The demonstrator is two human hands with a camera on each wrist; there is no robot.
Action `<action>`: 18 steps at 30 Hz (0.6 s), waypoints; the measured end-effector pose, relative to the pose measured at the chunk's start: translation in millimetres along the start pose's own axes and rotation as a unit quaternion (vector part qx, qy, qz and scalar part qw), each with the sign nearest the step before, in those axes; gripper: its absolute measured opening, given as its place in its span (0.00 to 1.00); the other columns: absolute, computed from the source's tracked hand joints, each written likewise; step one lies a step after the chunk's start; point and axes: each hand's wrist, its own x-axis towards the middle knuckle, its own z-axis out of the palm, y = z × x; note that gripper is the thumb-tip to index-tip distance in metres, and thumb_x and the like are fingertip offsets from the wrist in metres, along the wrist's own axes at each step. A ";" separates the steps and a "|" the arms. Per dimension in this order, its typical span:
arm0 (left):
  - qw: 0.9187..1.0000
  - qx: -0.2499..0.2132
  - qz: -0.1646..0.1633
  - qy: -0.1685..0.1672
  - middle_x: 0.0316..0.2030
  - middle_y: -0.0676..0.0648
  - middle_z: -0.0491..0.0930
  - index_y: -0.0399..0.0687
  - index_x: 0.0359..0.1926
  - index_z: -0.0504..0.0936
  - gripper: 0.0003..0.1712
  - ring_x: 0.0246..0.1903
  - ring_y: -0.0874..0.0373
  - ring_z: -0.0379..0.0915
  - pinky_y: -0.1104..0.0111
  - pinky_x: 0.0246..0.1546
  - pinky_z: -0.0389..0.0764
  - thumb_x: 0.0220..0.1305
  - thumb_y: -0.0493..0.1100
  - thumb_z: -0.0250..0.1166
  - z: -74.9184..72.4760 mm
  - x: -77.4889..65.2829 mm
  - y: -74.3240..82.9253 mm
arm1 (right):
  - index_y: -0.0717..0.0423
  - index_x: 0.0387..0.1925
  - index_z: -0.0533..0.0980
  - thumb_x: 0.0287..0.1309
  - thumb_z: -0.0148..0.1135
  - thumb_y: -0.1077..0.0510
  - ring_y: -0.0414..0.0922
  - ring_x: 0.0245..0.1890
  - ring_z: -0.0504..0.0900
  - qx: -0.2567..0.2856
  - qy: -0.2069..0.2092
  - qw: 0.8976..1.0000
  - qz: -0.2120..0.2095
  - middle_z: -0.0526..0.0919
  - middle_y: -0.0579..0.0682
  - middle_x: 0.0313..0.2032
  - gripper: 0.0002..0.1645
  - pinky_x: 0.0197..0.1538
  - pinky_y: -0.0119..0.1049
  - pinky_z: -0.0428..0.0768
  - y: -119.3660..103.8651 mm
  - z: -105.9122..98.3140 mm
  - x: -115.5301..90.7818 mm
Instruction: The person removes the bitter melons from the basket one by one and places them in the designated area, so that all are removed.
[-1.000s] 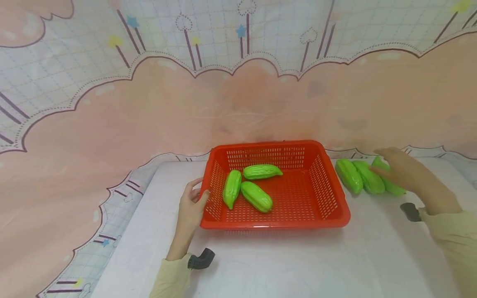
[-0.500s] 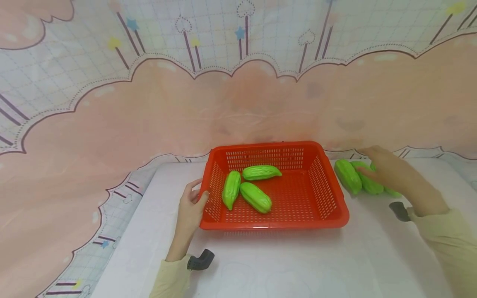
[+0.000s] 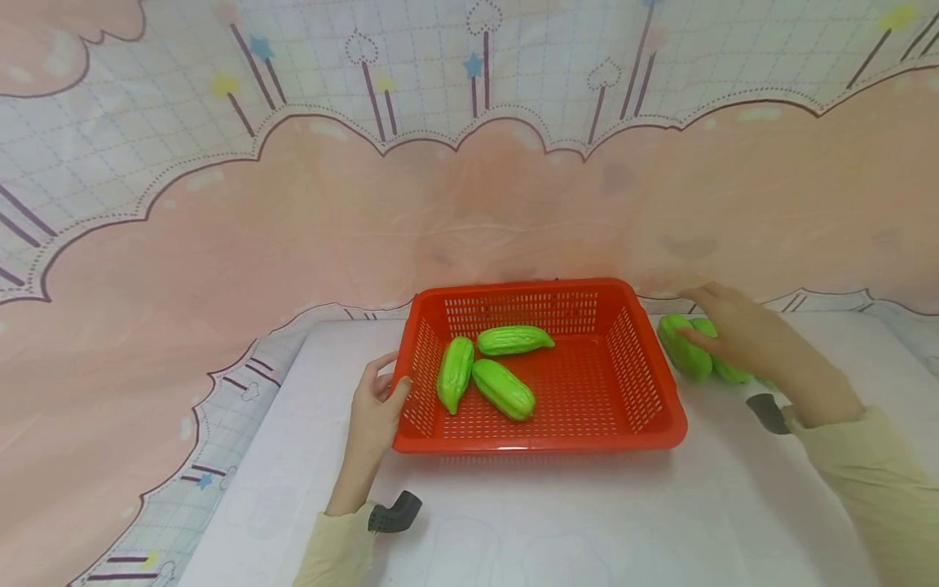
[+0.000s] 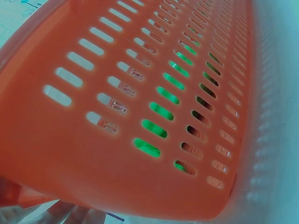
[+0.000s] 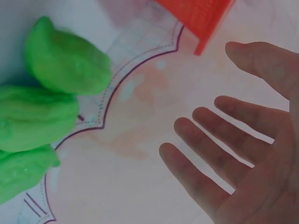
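Red basket wall (image 3: 637, 371) divides the gourds (image 3: 689, 364) (left fingers (image 3: 378, 364) gripping rim (image 3: 413, 322), right fingers (image 5: 193, 176) spread)

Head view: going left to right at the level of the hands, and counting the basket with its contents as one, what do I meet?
Left hand → red basket → nearest green vegetable outside it → right hand.

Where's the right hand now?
In the head view, the right hand hovers right of the red perforated plastic basket, over green, ridged, elongated gourds.
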 end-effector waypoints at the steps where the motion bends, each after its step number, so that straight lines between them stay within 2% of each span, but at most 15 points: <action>1: 1.000 0.001 0.001 -0.001 0.54 0.33 0.79 0.48 0.70 0.65 0.27 0.50 0.41 0.81 0.53 0.48 0.84 0.72 0.39 0.57 -0.1 0.1 0.0 | 0.63 0.67 0.65 0.62 0.65 0.53 0.66 0.63 0.67 -0.001 0.006 1.000 -0.007 0.68 0.67 0.64 0.36 0.60 0.68 0.70 -1.5 0.1 0.2; 5: 1.000 0.002 0.002 -0.002 0.55 0.33 0.79 0.48 0.70 0.65 0.28 0.51 0.41 0.80 0.52 0.49 0.84 0.72 0.40 0.57 -0.4 0.0 0.1 | 0.61 0.67 0.66 0.62 0.66 0.54 0.64 0.64 0.67 0.003 0.025 0.999 -0.025 0.70 0.65 0.63 0.36 0.62 0.66 0.70 -8.9 0.1 3.5; 9: 1.000 0.004 0.001 -0.001 0.55 0.33 0.79 0.49 0.70 0.65 0.28 0.51 0.41 0.80 0.51 0.50 0.83 0.72 0.41 0.57 -0.2 0.3 -1.4 | 0.59 0.68 0.66 0.62 0.65 0.54 0.64 0.65 0.66 0.008 0.023 0.999 -0.029 0.70 0.65 0.64 0.35 0.62 0.66 0.70 -17.4 -0.5 7.3; 18: 1.000 0.011 -0.011 0.002 0.54 0.36 0.80 0.51 0.70 0.65 0.27 0.50 0.42 0.80 0.53 0.49 0.84 0.72 0.40 0.57 -0.4 2.6 -4.2 | 0.64 0.64 0.69 0.60 0.67 0.56 0.63 0.62 0.70 -0.007 0.036 0.998 -0.044 0.73 0.65 0.61 0.33 0.61 0.62 0.73 -33.9 -0.2 14.2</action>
